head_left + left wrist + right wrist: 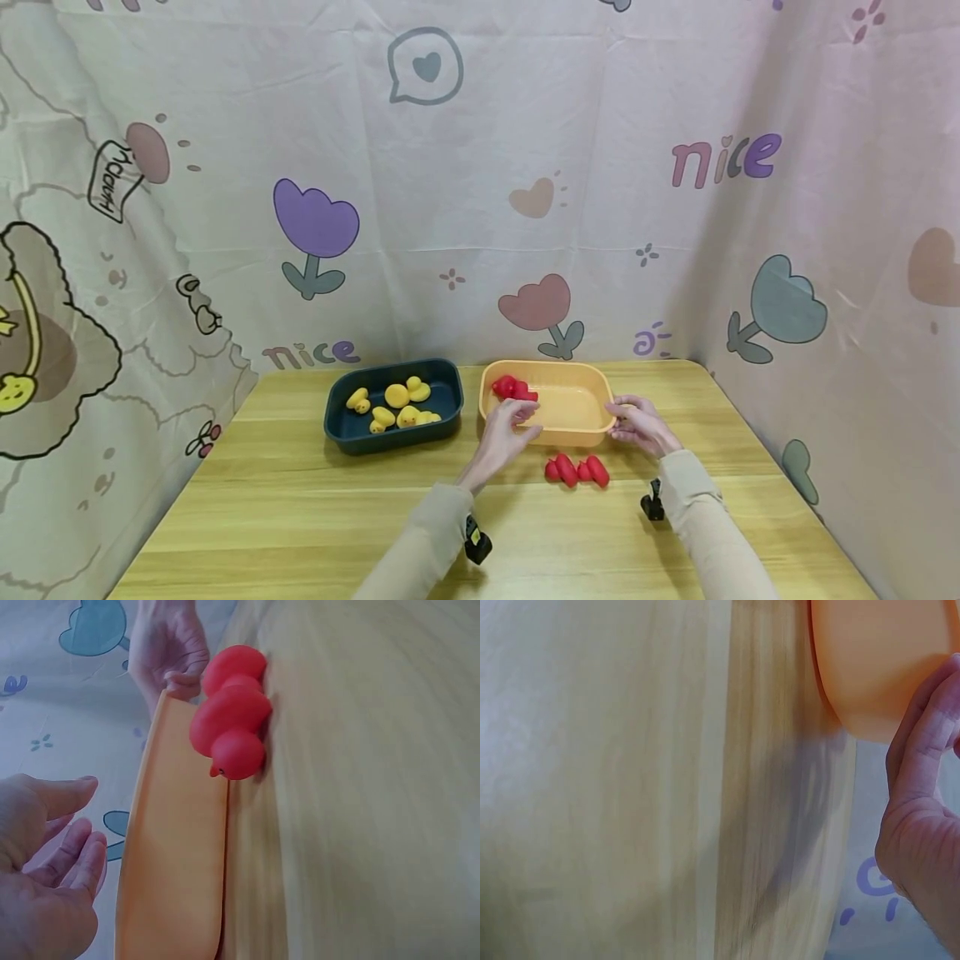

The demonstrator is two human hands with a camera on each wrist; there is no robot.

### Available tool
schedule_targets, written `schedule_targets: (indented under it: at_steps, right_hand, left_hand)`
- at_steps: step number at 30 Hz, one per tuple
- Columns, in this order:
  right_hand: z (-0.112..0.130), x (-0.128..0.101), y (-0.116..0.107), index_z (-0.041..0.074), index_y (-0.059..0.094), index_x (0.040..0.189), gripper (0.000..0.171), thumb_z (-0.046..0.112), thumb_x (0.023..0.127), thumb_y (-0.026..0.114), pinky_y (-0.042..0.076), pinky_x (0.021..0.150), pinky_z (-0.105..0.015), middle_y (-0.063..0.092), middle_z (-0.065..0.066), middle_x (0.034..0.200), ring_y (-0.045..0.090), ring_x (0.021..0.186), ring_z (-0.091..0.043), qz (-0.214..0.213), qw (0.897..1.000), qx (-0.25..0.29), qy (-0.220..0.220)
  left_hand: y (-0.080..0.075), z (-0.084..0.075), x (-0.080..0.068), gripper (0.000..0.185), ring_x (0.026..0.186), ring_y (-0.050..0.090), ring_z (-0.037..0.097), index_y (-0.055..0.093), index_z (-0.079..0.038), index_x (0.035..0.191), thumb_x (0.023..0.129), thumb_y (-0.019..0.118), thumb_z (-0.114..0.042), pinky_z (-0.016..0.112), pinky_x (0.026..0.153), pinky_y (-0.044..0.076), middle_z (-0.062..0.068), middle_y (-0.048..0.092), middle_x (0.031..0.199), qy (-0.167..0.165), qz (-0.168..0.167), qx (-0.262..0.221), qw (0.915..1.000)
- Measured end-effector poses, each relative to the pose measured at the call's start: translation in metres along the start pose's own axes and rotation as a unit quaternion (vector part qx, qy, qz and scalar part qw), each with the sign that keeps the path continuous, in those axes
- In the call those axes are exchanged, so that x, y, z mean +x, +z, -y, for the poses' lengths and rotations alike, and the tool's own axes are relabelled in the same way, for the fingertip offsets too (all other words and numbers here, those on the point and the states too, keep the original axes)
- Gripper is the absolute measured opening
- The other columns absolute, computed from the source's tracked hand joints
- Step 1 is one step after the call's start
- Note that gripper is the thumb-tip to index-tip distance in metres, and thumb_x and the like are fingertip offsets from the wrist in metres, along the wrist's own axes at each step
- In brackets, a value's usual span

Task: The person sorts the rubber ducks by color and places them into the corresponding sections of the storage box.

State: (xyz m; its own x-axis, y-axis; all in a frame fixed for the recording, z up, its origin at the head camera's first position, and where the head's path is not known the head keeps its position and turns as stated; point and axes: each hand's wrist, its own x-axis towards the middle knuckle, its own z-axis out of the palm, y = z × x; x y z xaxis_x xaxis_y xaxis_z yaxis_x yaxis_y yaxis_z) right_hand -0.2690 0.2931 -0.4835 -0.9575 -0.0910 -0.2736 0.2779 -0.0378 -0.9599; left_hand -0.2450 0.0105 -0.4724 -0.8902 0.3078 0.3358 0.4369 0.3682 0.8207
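My left hand (504, 437) hovers over the front left rim of a light orange tray (573, 437). Its thumb and fingers are apart with nothing between them, as the left wrist view also shows. Red rubber ducks (510, 387) lie in the tray's left end, partly hidden by that hand. At the tray's right end, my right hand (643, 427) grips the rim, fingers (922, 742) along the end wall. Two more red ducks (562, 471) sit on the table just in front of the tray, between my forearms.
A dark blue tray (356, 446) stands to the left of the orange one, with several yellow rubber ducks (408, 415) inside. Both trays are near the back edge of the wooden table (300, 517). A printed cloth (450, 208) hangs behind and at both sides.
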Motion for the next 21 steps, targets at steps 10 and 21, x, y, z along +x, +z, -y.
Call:
schedule_targets:
  at_steps: [10, 21]
  right_hand:
    - [-0.001, 0.000, -0.002, 0.002, 0.044, 0.118, 0.021, 0.012, 0.103, 0.054, 0.057, 0.056, -0.016, 0.063, -0.001, 0.072, 0.064, 0.056, -0.006, -0.002, 1.000, -0.002, -0.008]
    - [-0.002, 0.002, -0.002, 0.003, 0.043, 0.119, 0.022, 0.011, 0.102, 0.055, 0.057, 0.056, -0.017, 0.062, -0.001, 0.070, 0.064, 0.056, -0.007, -0.008, 1.000, 0.009, -0.005]
  left_hand:
    - [-0.001, 0.000, -0.019, 0.036, 0.112, 0.065, 0.029, 0.067, -0.002, 0.124, 0.090, 0.075, -0.011, 0.043, 0.101, 0.056, 0.014, 0.068, 0.122, 0.008, 0.061, 0.016, 0.9980]
    - [0.004, 0.007, -0.030, 0.041, 0.120, 0.065, 0.030, 0.064, 0.001, 0.128, 0.092, 0.074, -0.015, 0.041, 0.106, 0.055, 0.015, 0.067, 0.127, 0.032, 0.142, 0.045, 0.9884]
